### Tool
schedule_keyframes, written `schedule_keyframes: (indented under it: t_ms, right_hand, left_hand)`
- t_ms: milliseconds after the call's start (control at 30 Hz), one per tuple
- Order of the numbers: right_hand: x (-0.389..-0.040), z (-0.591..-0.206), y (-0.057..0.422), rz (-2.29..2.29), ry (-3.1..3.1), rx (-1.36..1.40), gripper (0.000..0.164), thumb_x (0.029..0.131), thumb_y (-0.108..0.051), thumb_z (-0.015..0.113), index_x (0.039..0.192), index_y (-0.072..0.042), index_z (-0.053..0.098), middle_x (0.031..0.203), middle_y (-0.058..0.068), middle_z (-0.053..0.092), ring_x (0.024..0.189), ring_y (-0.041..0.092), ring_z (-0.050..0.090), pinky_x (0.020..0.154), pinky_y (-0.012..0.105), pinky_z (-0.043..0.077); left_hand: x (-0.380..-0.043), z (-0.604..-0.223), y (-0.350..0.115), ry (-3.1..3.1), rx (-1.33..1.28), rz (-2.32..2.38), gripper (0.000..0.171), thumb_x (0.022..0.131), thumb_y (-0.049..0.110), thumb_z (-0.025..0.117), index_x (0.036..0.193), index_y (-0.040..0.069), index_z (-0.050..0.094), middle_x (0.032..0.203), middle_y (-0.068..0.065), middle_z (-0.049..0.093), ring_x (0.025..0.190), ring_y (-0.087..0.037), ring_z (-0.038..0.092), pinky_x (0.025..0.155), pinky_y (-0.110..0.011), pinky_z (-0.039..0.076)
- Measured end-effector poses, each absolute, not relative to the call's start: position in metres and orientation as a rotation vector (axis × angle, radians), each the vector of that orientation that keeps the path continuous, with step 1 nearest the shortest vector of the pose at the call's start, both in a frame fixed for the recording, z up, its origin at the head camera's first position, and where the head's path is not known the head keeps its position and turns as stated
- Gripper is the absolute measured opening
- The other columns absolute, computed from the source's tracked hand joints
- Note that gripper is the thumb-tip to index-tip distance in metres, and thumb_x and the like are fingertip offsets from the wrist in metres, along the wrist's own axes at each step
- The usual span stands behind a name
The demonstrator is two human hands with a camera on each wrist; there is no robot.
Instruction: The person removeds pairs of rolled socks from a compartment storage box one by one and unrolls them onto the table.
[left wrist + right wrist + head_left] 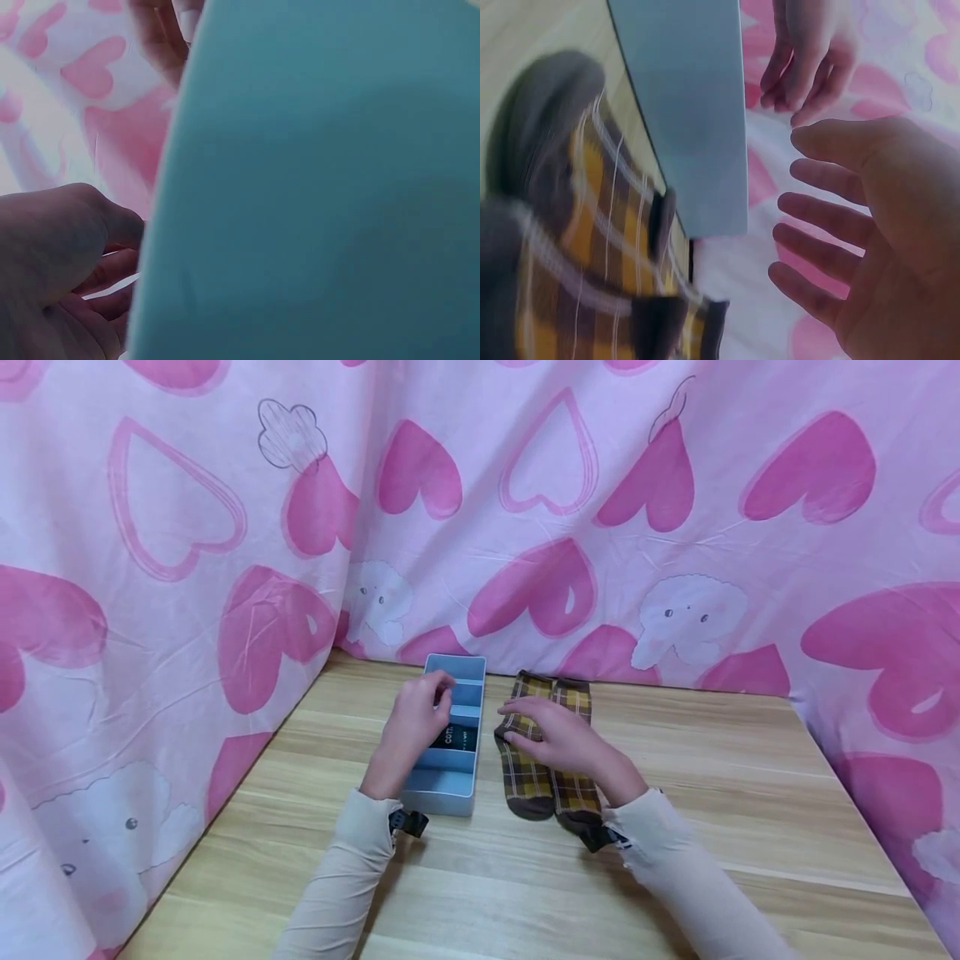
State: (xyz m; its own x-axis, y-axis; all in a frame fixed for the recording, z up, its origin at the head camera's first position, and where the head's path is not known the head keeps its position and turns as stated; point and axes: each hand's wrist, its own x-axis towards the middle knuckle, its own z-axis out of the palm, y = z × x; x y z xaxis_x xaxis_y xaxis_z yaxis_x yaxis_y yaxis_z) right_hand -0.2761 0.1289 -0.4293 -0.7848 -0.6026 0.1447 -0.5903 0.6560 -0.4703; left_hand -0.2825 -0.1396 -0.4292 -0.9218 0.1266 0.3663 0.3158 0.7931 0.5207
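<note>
A long blue-grey divided box (438, 803) stands on the table, with a dark folded item (462, 737) bearing white lettering in one compartment. Over the box is my left hand (416, 717), its fingers loosely bent and nothing between them. A pair of brown and yellow plaid socks (527, 781) lies flat and side by side to the right of the box. My right hand (564, 739) hovers above these socks, fingers spread and relaxed in the right wrist view, holding nothing. The box wall (300, 187) fills most of the left wrist view and hides part of the left hand's fingers.
The wooden table (697, 793) extends to the right of the socks and toward the front. A pink curtain (465, 568) printed with hearts hangs along the back and both sides, close behind the box and the socks.
</note>
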Motion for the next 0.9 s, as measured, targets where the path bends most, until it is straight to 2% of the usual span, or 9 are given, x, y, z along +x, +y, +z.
schedule_keyframes:
  t_ms: [233,400,600,700,800,900]
  right_hand:
    - [-0.276,-0.428,0.102,-0.771,2.775,-1.082,0.045,0.106,-0.035,0.071,0.147,-0.019,0.066,0.153,0.001,0.065,0.148,0.024,0.056,0.123,0.052,0.048]
    - [-0.278,-0.435,0.09,-0.78,2.736,-1.184,0.041,0.107,-0.031,0.07,0.145,-0.018,0.068,0.152,0.001,0.066,0.146,0.021,0.058,0.122,0.047,0.049]
    - [-0.281,-0.44,0.078,-0.883,2.64,-1.252,0.038,0.107,-0.03,0.069,0.142,-0.017,0.07,0.147,0.0,0.068,0.132,0.019,0.064,0.116,0.043,0.054]
    - [-0.282,-0.442,0.072,-0.849,2.638,-1.242,0.038,0.107,-0.031,0.07,0.143,-0.017,0.07,0.146,-0.002,0.069,0.123,0.016,0.066,0.112,0.039,0.057]
    - [-0.281,-0.444,0.064,-0.756,2.67,-1.225,0.04,0.107,-0.032,0.069,0.144,-0.017,0.068,0.146,-0.002,0.069,0.123,0.013,0.066,0.111,0.039,0.057]
    - [-0.278,-0.445,0.056,-0.654,2.713,-1.205,0.043,0.108,-0.035,0.067,0.147,-0.018,0.066,0.145,-0.002,0.07,0.117,0.012,0.066,0.103,0.038,0.06]
  left_hand:
    - [-0.287,-0.431,-0.155,-2.67,-0.27,-0.886,0.02,0.106,0.011,0.068,0.124,0.006,0.074,0.111,-0.013,0.077,0.096,-0.026,0.073,0.093,-0.039,0.066]
    - [-0.288,-0.432,-0.163,-2.684,-0.221,-0.849,0.02,0.104,0.01,0.07,0.124,0.007,0.075,0.12,-0.014,0.076,0.106,-0.03,0.074,0.099,-0.043,0.065]
    - [-0.29,-0.436,-0.168,-2.708,-0.155,-0.841,0.021,0.104,0.01,0.07,0.124,0.009,0.076,0.134,-0.015,0.073,0.118,-0.033,0.072,0.104,-0.049,0.062]
    - [-0.293,-0.44,-0.171,-2.703,-0.163,-0.866,0.02,0.103,0.009,0.07,0.123,0.007,0.076,0.13,-0.015,0.073,0.115,-0.033,0.072,0.103,-0.048,0.062]
    - [-0.295,-0.445,-0.172,-2.69,-0.188,-0.897,0.018,0.102,0.006,0.071,0.12,0.005,0.077,0.122,-0.015,0.075,0.108,-0.031,0.071,0.102,-0.046,0.063]
    - [-0.297,-0.449,-0.174,-2.684,-0.195,-0.921,0.017,0.102,0.004,0.071,0.118,0.004,0.077,0.118,-0.015,0.075,0.105,-0.031,0.07,0.101,-0.046,0.064]
